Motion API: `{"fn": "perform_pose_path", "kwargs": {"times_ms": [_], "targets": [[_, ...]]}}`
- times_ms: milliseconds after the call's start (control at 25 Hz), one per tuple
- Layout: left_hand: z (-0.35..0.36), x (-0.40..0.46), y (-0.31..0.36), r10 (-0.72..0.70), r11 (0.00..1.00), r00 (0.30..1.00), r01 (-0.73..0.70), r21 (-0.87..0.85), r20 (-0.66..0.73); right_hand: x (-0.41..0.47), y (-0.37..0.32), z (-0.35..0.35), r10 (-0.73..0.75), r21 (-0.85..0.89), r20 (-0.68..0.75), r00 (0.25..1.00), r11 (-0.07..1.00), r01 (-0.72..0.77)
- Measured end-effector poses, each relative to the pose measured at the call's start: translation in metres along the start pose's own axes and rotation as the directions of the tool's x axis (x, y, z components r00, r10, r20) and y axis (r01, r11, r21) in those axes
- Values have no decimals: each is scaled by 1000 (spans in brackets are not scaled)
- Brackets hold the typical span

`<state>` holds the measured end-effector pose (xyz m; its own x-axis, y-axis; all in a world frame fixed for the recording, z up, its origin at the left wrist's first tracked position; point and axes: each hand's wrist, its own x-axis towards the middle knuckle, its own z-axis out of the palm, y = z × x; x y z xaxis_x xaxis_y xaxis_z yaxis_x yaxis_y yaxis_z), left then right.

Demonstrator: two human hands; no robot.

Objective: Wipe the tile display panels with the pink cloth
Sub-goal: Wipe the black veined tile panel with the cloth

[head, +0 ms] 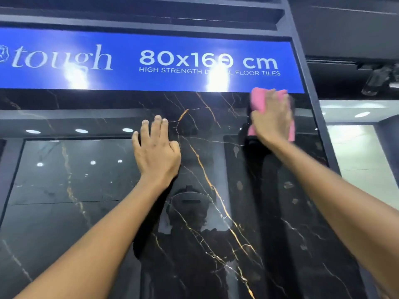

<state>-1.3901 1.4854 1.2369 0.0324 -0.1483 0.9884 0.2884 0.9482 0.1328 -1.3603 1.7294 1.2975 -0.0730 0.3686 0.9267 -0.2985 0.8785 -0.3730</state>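
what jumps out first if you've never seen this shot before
The bright blue sign across the top grabs the eye first, reading "tough" and "80x160 cm", with two lamp glares on it. Just under its right end, the right hand presses a pink cloth against the glossy black tile panel, which has gold veins. The left hand lies flat on the panel near the middle, fingers spread upward.

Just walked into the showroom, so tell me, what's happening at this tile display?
A person is wiping a glossy black marble-look tile panel. The right hand presses a pink cloth against the panel's top right corner, just under the blue sign. The left hand rests flat and open on the panel, holding nothing.
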Motion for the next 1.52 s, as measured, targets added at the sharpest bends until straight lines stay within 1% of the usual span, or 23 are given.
{"fn": "perform_pose_path", "kwargs": {"times_ms": [40, 80, 120, 160, 200, 240, 320, 360, 480, 600, 680, 720, 840, 920, 1000, 1080, 1160, 1240, 1280, 1400, 1440, 1480, 1520], "targets": [[-2, 6, 10, -52, 998, 998, 51, -27, -46, -16, -11, 8, -138, 18, 28, 990, 990, 138], [-2, 9, 25, -89, 993, 992, 82, -79, -88, -29, -18, 14, -342, 53, 113, 933, 939, 338], [1, 7, 44, -97, 986, 989, 80, -149, -109, -36, -20, 16, -524, 78, 232, 820, 850, 521], [5, 1, 65, -74, 974, 992, 49, -221, -104, -33, -16, 11, -632, 98, 318, 707, 764, 638], [12, -10, 88, -22, 961, 997, 2, -277, -71, -17, -2, 3, -663, 100, 337, 669, 731, 675], [20, -21, 107, 35, 958, 999, -38, -285, -16, 1, 15, -4, -621, 107, 306, 722, 776, 622], [38, -39, 126, 116, 980, 992, -106, -169, 54, 37, 54, -16, -359, 76, 203, 911, 933, 351], [46, -43, 126, 135, 987, 989, -129, -96, 62, 48, 71, -24, -236, 51, 146, 961, 972, 231], [53, -42, 120, 139, 990, 989, -139, -5, 40, 33, 100, -35, -79, 61, 9, 997, 995, 78], [54, -43, 124, 135, 991, 990, -136, 7, 25, -49, 109, -21, 43, 119, -162, 986, 993, -24], [55, -44, 125, 126, 992, 992, -126, -1, 28, -82, 112, -12, -7, 82, -197, 980, 996, 24], [56, -45, 125, 126, 992, 992, -126, -1, 19, -70, 110, -16, -70, 46, -145, 987, 996, 78], [57, -45, 124, 123, 992, 992, -124, 12, 11, 26, 94, -32, -205, 27, -6, 979, 978, 206], [56, -46, 124, 122, 992, 992, -122, 18, 20, 68, 85, -38, -236, 35, 64, 970, 972, 234], [54, -45, 124, 120, 993, 992, -121, 13, 29, 50, 91, -35, -225, 54, 57, 973, 974, 222], [54, -44, 123, 122, 993, 992, -122, 7, 37, -8, 112, -31, -253, 83, 24, 967, 965, 250], [55, -45, 124, 121, 993, 992, -121, 12, 33, -59, 139, -31, -403, 67, 102, 909, 915, 398], [55, -45, 125, 121, 992, 992, -122, 14, 35, -45, 150, -39, -525, 43, 210, 825, 848, 529], [55, -45, 124, 121, 992, 992, -122, 15, 40, -19, 144, -43, -512, 19, 225, 829, 853, 522], [55, -45, 123, 128, 991, 991, -129, 20, 49, 50, 107, -44, -290, -88, 198, 936, 946, 311], [54, -45, 123, 129, 991, 990, -130, 21, 49, 51, 100, -41, -265, -89, 192, 945, 954, 286], [53, -45, 122, 128, 991, 991, -129, 22, 47, 37, 99, -37, -305, -64, 192, 933, 944, 322], [53, -44, 122, 124, 992, 991, -125, 23, 44, 10, 106, -35, -396, -17, 218, 892, 912, 409]]}}
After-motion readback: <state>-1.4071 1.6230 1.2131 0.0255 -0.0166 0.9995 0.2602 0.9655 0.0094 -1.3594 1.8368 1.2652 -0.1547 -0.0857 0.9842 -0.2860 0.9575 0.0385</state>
